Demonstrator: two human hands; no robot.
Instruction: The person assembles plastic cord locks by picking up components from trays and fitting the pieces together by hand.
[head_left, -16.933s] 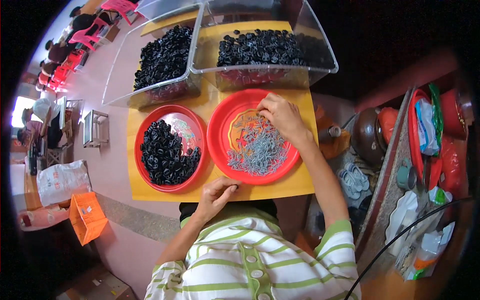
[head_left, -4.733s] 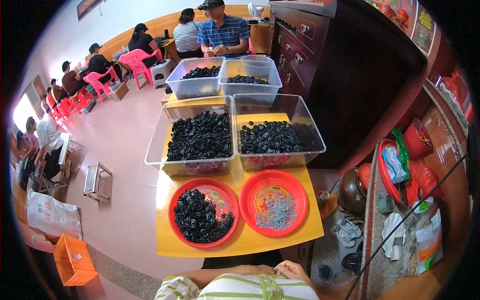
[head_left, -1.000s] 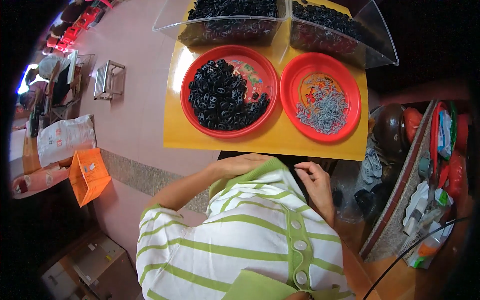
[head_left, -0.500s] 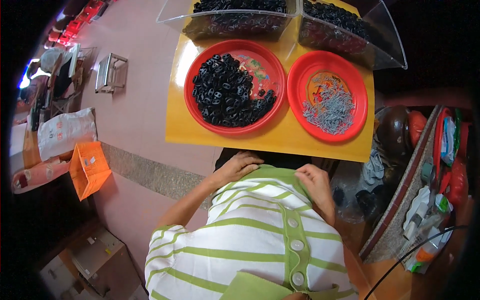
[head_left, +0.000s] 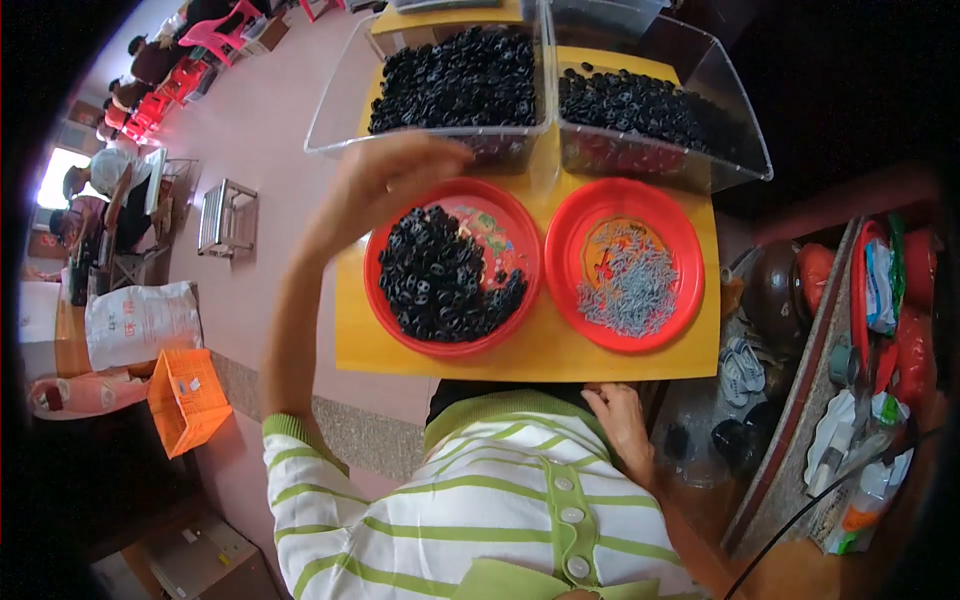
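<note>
I'm seeing, from afar, the left hand (head_left: 398, 178) hovering, blurred fingers outstretched, with black two-holed pieces (head_left: 435, 280) lying at its five o'clock in a red plate (head_left: 498, 248), and the right hand (head_left: 618, 418), grip unclear to me, sitting at six o'clock from the grey pins (head_left: 637, 292).

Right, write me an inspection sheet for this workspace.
Surface: yellow tabletop, bearing left red tray, right red tray, two clear bins.
Job's things: black two-hole pieces in left tray and both bins; slim grey rods in right tray.
Clutter: sneakers, brown jar off the right edge; orange basket left.
Hands: left hand hovers near left tray's far rim; right hand by tabletop's near edge; grips unclear.
Cables: black cable, lower right.
Surroundings: metal stool, people at left.
</note>
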